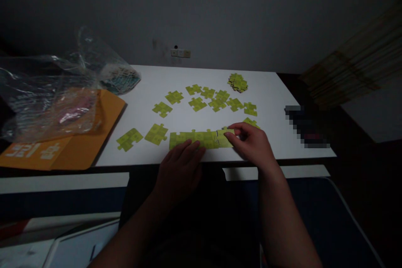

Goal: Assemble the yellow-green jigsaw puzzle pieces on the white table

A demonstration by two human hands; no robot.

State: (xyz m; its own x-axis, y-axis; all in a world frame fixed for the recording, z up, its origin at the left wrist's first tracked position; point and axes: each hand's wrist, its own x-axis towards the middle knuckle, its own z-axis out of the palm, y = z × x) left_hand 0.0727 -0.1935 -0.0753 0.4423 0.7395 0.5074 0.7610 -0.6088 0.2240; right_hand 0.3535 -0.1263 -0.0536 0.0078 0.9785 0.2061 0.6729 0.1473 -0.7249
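Note:
A row of joined green jigsaw pieces (207,138) lies along the front edge of the white table. My left hand (181,165) rests on its lower side, fingers stretched out flat over the pieces. At the right end of the row, my right hand (253,142) grips a lighter jigsaw piece (223,139) between thumb and fingers. A thin dark gap shows between that piece and the row. Loose green pieces lie just left of the row, among them one tilted piece (156,134). Behind my right hand another piece (251,122) is partly covered.
Several loose pieces (197,104) form an arc across the table (201,119). A small pile of pieces (238,82) sits at the back right. On the left are an orange envelope (109,113) and clear plastic bags (37,88). A pixelated dark object (304,127) is at the right edge.

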